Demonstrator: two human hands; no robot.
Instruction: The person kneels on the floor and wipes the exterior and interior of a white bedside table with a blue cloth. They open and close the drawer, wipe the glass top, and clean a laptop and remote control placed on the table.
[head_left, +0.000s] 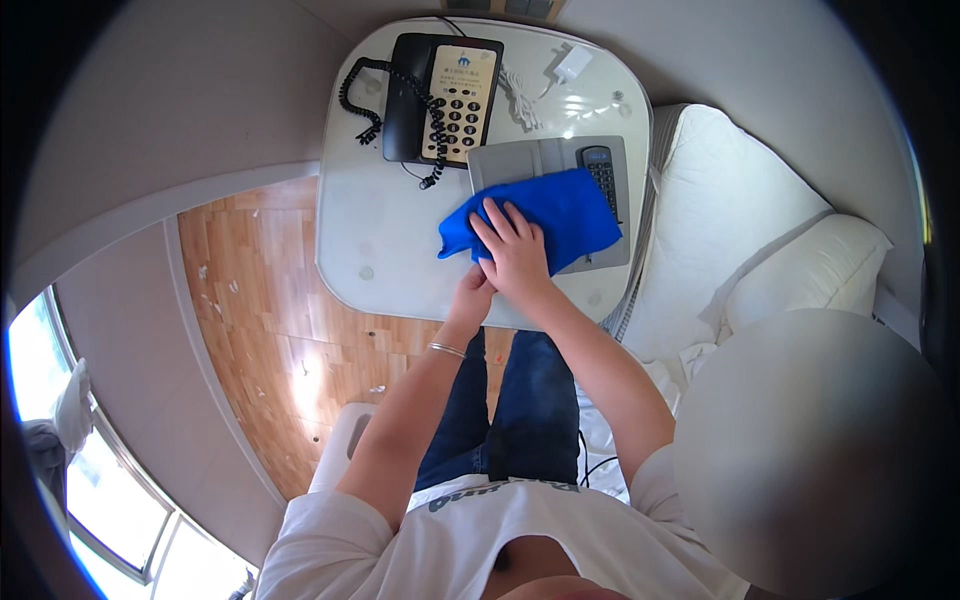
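A folded blue cloth (574, 214) lies across an open grey folder-like case (504, 159) on the white table (375, 225). My right hand (516, 255) rests palm down on the cloth's left part, its fingers spread. Just below it, my left hand (472, 296), with a bangle at the wrist, has curled fingers at the cloth's near edge. The right hand partly covers those fingertips, so whether they pinch the cloth is hidden. Beside the cloth's upper right corner, a black keypad device (598, 165) sits on the case, partly covered by the cloth.
A black desk telephone (461, 82) with a coiled cord (360, 64) stands at the back left. Near it lie a bundled white cable (521, 101) and a white power adapter (574, 64). White cushions (720, 172) adjoin the table's right side. Scraps lie on the wooden floor (262, 277).
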